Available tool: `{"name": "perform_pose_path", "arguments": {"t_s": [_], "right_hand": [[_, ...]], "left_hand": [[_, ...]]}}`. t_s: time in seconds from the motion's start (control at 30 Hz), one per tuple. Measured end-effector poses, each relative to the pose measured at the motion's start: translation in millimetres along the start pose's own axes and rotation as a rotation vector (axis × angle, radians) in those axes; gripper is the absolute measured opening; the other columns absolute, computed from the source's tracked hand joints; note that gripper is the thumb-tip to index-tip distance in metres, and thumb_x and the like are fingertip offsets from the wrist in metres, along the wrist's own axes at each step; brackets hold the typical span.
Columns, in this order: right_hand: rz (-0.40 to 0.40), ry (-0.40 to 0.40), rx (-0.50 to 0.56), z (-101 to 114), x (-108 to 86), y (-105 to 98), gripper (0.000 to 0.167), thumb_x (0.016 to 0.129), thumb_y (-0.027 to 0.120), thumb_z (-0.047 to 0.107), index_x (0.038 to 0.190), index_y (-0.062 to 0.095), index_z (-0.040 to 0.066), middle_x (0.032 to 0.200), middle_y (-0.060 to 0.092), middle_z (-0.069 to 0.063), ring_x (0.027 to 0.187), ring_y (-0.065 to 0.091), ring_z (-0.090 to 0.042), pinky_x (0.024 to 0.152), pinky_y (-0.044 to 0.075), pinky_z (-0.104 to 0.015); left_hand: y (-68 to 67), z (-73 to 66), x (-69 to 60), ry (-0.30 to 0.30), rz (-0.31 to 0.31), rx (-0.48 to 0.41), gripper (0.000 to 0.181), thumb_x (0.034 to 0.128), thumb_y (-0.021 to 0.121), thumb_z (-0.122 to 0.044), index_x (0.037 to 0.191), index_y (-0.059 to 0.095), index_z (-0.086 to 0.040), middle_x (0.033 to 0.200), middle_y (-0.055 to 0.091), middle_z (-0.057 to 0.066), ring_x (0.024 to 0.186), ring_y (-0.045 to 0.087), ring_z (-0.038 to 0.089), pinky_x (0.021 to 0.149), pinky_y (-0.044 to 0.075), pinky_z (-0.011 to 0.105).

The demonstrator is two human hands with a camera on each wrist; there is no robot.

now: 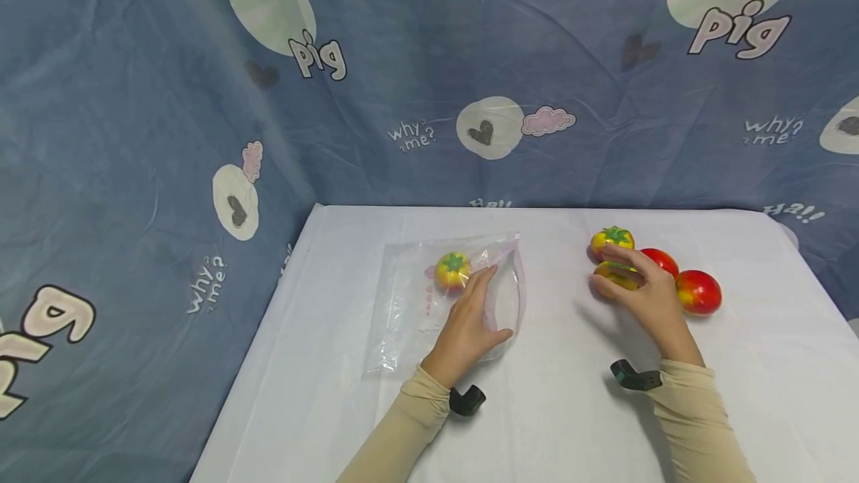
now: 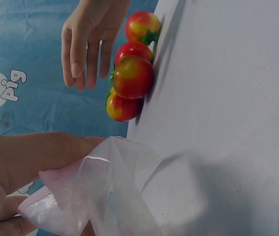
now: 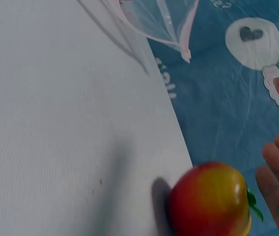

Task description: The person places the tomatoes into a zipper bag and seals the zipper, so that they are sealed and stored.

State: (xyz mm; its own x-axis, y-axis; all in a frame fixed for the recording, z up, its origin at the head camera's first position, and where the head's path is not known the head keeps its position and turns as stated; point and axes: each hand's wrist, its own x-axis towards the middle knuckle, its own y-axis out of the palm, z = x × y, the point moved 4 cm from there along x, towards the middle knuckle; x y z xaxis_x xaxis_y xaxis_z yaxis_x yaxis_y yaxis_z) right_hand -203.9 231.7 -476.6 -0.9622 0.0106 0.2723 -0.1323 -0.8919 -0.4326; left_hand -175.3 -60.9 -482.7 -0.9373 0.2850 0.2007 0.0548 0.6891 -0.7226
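Observation:
A clear zip bag (image 1: 399, 304) with a pink-edged mouth lies on the white table, one red-yellow tomato (image 1: 452, 268) inside it. My left hand (image 1: 466, 330) is at the mouth, its thumb and fingers spread and touching the plastic; the bag's mouth (image 2: 66, 196) gapes in the left wrist view. Over on the right, my right hand (image 1: 647, 300) hovers above a yellowish tomato (image 1: 614, 274), thumb and fingers apart and holding nothing. The right wrist view shows a tomato (image 3: 208, 201) beside the fingers (image 3: 277, 191), with a gap between them.
Around the right hand sit more tomatoes: one with a green top (image 1: 612, 241) at the back, a red one (image 1: 661, 261) partly hidden, and another red one (image 1: 699, 292) at the right. A blue patterned cloth (image 1: 416, 43) hangs behind the white table (image 1: 557, 408).

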Motion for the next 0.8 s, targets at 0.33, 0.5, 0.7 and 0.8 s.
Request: {"name": "perform_pose_path", "arguments": {"t_s": [0.33, 0.5, 0.7, 0.8], "right_hand": [[-0.098, 0.009, -0.108, -9, -8.8, -21, 0.059, 0.082, 0.087, 0.010, 0.136, 0.065, 0.004, 0.130, 0.068, -0.014, 0.111, 0.053, 0.021, 0.096, 0.043, 0.002], [-0.122, -0.013, -0.232, -13, -14.7, -24, 0.060, 0.081, 0.089, 0.013, 0.135, 0.065, 0.003, 0.132, 0.068, -0.020, 0.114, 0.047, 0.022, 0.094, 0.033, 0.009], [-0.102, -0.022, -0.301, -19, -16.4, -22, 0.064, 0.080, 0.089, 0.013, 0.137, 0.062, -0.001, 0.133, 0.065, -0.024, 0.115, 0.063, -0.034, 0.090, 0.033, 0.010], [-0.096, -0.024, -0.325, -22, -16.0, -19, 0.065, 0.079, 0.090, 0.013, 0.136, 0.061, -0.003, 0.130, 0.065, -0.026, 0.112, 0.064, -0.040, 0.087, 0.033, 0.010]], "left_hand": [[0.5, 0.8, -0.6, -0.013, 0.007, 0.005, 0.108, 0.0687, 0.096, -0.012, 0.158, 0.035, -0.008, 0.157, 0.045, 0.013, 0.144, 0.050, 0.031, 0.118, 0.046, 0.046], [1.0, 0.2, 0.0, -0.017, 0.013, 0.006, 0.108, 0.0690, 0.095, -0.011, 0.158, 0.035, -0.008, 0.157, 0.045, 0.013, 0.144, 0.049, 0.030, 0.119, 0.046, 0.045], [1.1, -0.7, -0.2, -0.023, 0.020, 0.007, 0.108, 0.0696, 0.095, -0.011, 0.158, 0.034, -0.009, 0.157, 0.045, 0.012, 0.144, 0.049, 0.029, 0.120, 0.045, 0.044], [1.5, -0.2, -0.4, -0.031, 0.025, 0.011, 0.108, 0.0696, 0.095, -0.012, 0.158, 0.034, -0.009, 0.158, 0.044, 0.013, 0.144, 0.049, 0.031, 0.119, 0.045, 0.046]]}}
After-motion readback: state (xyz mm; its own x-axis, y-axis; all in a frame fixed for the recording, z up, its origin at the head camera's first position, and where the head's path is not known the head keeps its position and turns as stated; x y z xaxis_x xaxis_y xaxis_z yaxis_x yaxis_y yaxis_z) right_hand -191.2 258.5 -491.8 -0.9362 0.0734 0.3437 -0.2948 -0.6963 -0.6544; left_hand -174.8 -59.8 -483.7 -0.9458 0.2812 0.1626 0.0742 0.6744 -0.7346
